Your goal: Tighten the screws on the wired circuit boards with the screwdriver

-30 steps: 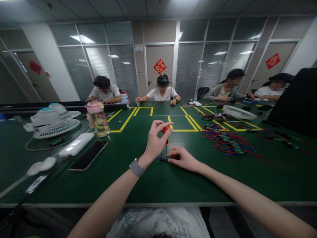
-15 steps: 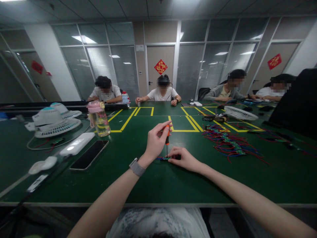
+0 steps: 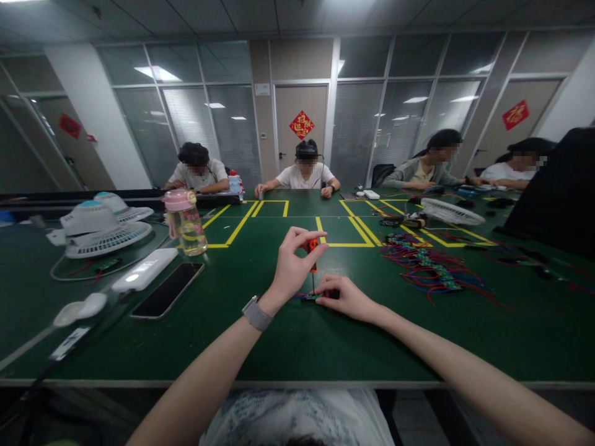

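My left hand pinches the orange handle of a small screwdriver, held upright with its tip down on a small green connector part on the green table. A grey watch sits on that wrist. My right hand lies low on the table with its fingers closed on the right end of the same part, pressing it down.
A heap of red, blue and green wired connectors lies to the right. On the left are a black phone, a white power bank, a pink-capped bottle and white desk fans. Several people sit at the far side.
My left fingers shifted on the screwdriver handle, closing round it and spreading again, as in twisting. The right hand and the part stayed put.
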`<state>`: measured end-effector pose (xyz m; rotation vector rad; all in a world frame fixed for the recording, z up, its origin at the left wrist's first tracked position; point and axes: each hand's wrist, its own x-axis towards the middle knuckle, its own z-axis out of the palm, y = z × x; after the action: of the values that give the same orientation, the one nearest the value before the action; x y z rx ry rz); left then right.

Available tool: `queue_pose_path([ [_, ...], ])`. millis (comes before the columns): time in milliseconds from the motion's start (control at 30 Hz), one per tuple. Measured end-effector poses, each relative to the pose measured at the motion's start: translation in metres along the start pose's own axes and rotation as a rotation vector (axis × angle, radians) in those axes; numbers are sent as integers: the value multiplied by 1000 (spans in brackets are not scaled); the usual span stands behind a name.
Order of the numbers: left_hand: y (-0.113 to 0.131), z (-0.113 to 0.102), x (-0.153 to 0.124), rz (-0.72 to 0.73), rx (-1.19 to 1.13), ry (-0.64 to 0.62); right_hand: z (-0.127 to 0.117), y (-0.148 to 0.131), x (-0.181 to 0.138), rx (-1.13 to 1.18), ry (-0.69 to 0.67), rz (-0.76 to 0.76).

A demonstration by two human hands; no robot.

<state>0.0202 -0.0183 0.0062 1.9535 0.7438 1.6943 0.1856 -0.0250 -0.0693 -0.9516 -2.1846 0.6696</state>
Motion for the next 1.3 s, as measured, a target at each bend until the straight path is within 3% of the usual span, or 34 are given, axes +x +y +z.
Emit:
queue_pose_path([
  [200, 0, 0, 1, -97, -195, -90, 0, 0, 0, 18, -3, 2],
  [400, 0, -1, 1, 14, 58, 22, 0, 0, 0, 3, -2, 3],
  [600, 0, 1, 0, -89, -179, -83, -1, -1, 0, 8, -10, -1],
  [767, 0, 0, -1, -28, -49, -24, -1, -2, 0, -5, -8, 0],
  [933, 0, 1, -1, -71, -174, -67, -2, -4, 0, 3, -15, 5],
  [1100, 0, 0, 0, -5, 5, 13, -2, -3, 0, -18, -9, 8],
  [1300, -1, 2, -1, -90, -188, -70, -2, -3, 0, -4, -7, 0],
])
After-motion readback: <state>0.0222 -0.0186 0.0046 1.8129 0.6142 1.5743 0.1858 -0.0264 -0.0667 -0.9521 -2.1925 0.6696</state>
